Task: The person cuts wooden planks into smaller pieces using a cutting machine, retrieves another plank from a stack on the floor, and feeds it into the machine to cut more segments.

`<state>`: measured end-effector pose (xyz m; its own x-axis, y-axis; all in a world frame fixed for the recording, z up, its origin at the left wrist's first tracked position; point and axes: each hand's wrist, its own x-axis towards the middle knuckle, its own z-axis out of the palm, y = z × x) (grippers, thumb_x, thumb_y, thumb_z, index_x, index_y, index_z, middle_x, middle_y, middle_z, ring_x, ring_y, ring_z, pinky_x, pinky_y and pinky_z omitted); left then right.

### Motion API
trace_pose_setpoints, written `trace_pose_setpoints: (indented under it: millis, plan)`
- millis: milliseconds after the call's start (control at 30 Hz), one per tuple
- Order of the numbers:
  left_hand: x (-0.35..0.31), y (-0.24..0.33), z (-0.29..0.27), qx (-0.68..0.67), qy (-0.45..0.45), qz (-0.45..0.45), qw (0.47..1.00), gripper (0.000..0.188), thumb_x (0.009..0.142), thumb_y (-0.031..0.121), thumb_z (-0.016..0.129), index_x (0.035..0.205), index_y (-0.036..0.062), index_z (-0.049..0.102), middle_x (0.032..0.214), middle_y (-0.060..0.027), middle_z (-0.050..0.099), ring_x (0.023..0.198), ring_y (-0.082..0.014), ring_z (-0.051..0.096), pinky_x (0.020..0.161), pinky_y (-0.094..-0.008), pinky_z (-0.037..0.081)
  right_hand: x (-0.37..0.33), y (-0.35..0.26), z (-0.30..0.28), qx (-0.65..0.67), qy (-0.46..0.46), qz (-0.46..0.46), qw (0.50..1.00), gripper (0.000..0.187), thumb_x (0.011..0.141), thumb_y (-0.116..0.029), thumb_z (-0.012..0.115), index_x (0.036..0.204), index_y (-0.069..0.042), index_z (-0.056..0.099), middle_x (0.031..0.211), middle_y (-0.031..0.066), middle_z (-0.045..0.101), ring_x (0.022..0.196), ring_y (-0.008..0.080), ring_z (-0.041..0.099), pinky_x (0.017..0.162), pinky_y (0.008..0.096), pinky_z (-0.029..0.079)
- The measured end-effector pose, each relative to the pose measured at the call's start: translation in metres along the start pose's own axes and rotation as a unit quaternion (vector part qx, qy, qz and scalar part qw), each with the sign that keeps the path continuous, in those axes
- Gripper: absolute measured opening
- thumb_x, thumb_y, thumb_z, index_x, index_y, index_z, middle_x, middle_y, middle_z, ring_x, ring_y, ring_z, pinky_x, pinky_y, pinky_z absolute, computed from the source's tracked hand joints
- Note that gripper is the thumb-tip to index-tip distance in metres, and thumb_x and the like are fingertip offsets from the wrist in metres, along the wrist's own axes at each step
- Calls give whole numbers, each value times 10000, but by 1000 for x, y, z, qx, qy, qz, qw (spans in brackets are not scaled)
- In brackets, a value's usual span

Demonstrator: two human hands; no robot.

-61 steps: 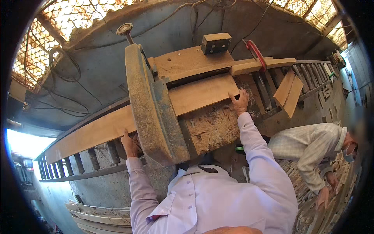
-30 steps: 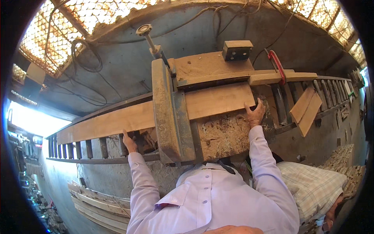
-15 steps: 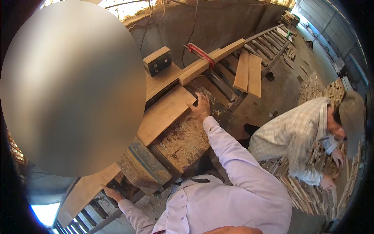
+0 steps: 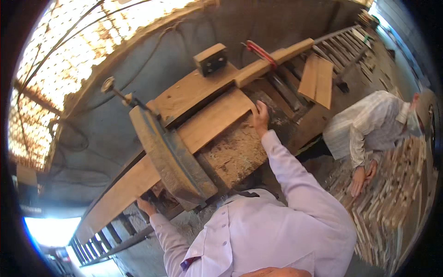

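Observation:
A long wooden board point(image 4: 214, 121) lies slantwise on the machine table, passing beneath the upright blue-and-yellow machine housing point(image 4: 168, 161) and out to the lower left. My right hand point(image 4: 261, 119) is hooked round the board's right end, thumb and fingers against its corner. Lower left, my left hand point(image 4: 146, 207) grips the near edge of the same board; its lower fingers are hidden under the wood. A wooden fence point(image 4: 196, 94) runs along the board's far side. Sawdust point(image 4: 237, 157) covers the table on the near side. The housing hides the board's middle.
A red clamp point(image 4: 260, 51) holds a wooden beam point(image 4: 277, 60) beyond the fence. Two short boards point(image 4: 316, 81) rest by the roller rack point(image 4: 339, 48). At right, a person in a checked shirt point(image 4: 369, 122) bends over stacked wood strips point(image 4: 387, 198). A wall stands behind.
My view has swung left, so the scene sits further right and the housing now shows fully. Both hands stay on the board. The other person's hands have come together over the strips.

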<state>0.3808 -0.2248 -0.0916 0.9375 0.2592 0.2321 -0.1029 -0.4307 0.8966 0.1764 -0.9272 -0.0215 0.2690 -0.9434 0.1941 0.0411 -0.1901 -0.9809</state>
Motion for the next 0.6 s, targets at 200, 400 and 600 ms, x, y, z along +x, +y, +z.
trace_pose_setpoints:
  millis: [200,400,600]
  plan:
    - [-27,51,31,-208,21,-263,942,630,974,547,562,1281,-4,570,1117,-114,633,941,-251,609,725,-424,530,-93,13,29,62,-204,220,952,340,958,-265,652,1197,-34,582,1110,86,588,1025,226,616,844,329,533]
    - [-21,55,29,-227,10,-254,940,659,970,549,572,1260,-43,564,1177,-143,596,984,-294,596,708,-439,539,-112,12,84,221,-164,442,854,348,926,-297,706,1147,-56,587,1153,81,582,986,217,622,765,383,579]
    - [0,42,40,-218,-30,-248,944,656,957,536,607,1189,-77,579,1069,-131,608,871,-262,601,672,-414,545,-122,10,22,159,-164,384,895,338,934,-290,696,1161,-66,583,1123,68,617,996,198,619,747,361,573]
